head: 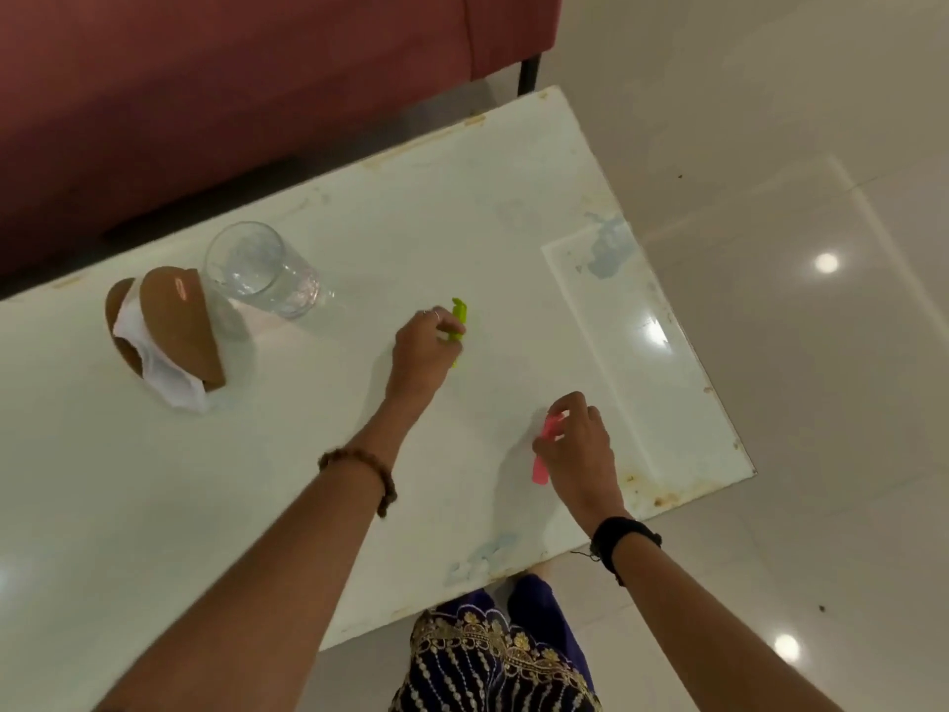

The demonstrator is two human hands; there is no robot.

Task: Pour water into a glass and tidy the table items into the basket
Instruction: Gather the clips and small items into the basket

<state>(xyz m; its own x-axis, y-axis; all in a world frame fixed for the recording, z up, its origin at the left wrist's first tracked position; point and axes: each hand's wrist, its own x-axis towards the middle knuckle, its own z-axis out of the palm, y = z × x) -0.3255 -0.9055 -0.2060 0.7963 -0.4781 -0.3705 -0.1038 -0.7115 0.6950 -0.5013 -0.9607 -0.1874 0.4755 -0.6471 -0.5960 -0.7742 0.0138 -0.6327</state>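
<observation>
My left hand (423, 346), mid-frame, has its fingers closed around the green clip (458, 321); my right hand (577, 444), lower right of centre, pinches the pink clip (544, 452). I should lift both cleanly off the white table (513, 197), keeping clear of the glass (262, 269) and napkin holder (164, 331) at upper left. No basket is in view.

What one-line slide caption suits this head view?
Left hand grips a green clip; right hand a pink clip.
</observation>
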